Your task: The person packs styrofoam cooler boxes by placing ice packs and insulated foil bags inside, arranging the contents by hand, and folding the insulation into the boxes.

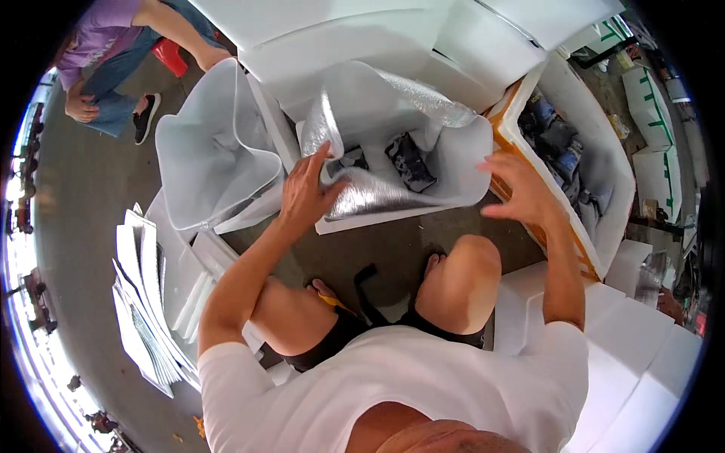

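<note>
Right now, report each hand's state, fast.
Left hand: open, fingers spread, pressing on the silver foil liner in the foam box.
Right hand: open, holding nothing, hovering at the liner's right edge.

lined foam box (393,219) ahead, packs (411,162) inside | open liner bag (215,155) left | filled box (604,174) right
</note>
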The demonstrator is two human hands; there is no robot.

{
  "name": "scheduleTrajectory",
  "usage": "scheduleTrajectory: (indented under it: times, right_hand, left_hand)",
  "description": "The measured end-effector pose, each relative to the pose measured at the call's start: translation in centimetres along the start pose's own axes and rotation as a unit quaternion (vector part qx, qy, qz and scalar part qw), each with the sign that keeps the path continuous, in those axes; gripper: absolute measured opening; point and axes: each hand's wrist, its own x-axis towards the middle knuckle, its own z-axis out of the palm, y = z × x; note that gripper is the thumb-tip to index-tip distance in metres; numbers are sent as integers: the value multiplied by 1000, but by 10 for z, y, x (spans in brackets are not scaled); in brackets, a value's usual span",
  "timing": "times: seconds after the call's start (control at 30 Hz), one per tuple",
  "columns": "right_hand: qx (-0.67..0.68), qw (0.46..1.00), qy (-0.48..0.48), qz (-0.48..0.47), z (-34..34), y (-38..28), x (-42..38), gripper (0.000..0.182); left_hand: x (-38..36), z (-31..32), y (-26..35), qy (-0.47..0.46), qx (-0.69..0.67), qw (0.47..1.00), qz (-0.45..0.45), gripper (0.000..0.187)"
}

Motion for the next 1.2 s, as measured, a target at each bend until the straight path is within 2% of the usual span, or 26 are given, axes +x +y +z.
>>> scheduleTrajectory:
  times: [0.07,0.1,0.13,0.17,0.23,0.27,0.3,0.33,0.37,0.4,0.43,0.47,0.5,0.53,0.57,0.6,0.63,0.7,0.73,0.8,0.93,0.97,1.0,1.07,1.13,1.2]
  right_hand:
    - [7,1000,15,10,16,-9,-5,54]
    - [15,999,28,17,26,-13,-2,49]
    - [15,999,27,12,40,-8,5,49]
    - [-13,998,44,-42,55,4,27,39]
    - [-43,991,93,-89,72,7,53,15]
    - [-24,986,82,-143,82,3,81,15]
    - [-27,991,80,-101,82,10,82,14]
    - [-18,995,71,-74,92,12,90,13]
    - [-91,992,36,-83,107,14,107,14]
    - [-95,991,21,-94,117,19,118,14]
    - [-102,991,8,-88,128,28,119,15]
    - [-172,984,-29,-34,172,47,132,15]
    - [-150,988,-23,-41,171,49,127,16]
    - [-73,995,-37,-58,181,46,137,16]
    - [2,997,-38,-67,187,50,148,17]
    - [4,997,-37,-66,187,54,148,15]
    - [77,996,3,-41,155,35,143,16]
    - [169,980,104,-21,100,9,132,25]
    - [187,969,161,-23,86,3,130,29]
    - [7,921,387,-51,48,-9,131,37]
    - [-89,895,431,-74,30,10,156,47]
    - [27,967,252,21,45,27,159,48]
    - [140,982,58,117,57,37,162,48]
    - [0,999,17,-37,73,21,149,51]
    - [-98,981,-130,-106,97,5,136,49]
    - [-133,970,-138,-147,136,-7,122,43]
  left_hand:
    - [15,17,-16,-77,18,985,-151,68]
    - [25,23,-22,-75,20,985,-154,68]
    - [38,31,-26,-95,67,983,-143,54]
    - [45,32,-29,-102,117,977,-145,42]
    - [53,36,-28,-131,129,969,-166,42]
    - [49,52,-28,-97,189,968,-137,45]
    - [56,36,-13,-142,154,957,-202,49]
    - [48,40,-7,-58,156,977,-132,48]
    - [43,42,-4,-14,198,980,-23,48]
    - [42,42,1,28,231,968,94,49]
    - [40,47,14,24,221,969,106,49]
    - [43,61,31,-22,189,960,207,49]
    - [37,61,40,-57,187,942,272,50]
    - [39,73,39,-59,178,939,289,50]
    - [44,95,29,-152,119,953,234,50]
    - [35,110,15,-240,65,958,145,49]
    - [33,127,-3,-241,63,956,153,49]
    - [42,150,-34,-347,-2,938,-6,48]
    - [45,151,-36,-345,-5,939,-7,48]
    - [41,155,-36,-365,105,925,-5,48]
    - [25,171,-39,-285,169,942,50,51]
    - [25,166,-36,-264,159,950,49,49]
    - [27,161,-35,-242,148,958,50,48]
    - [32,152,-33,-265,121,956,22,46]
    - [23,157,-36,-298,88,951,-9,45]
    - [19,165,-42,-227,43,973,-13,42]
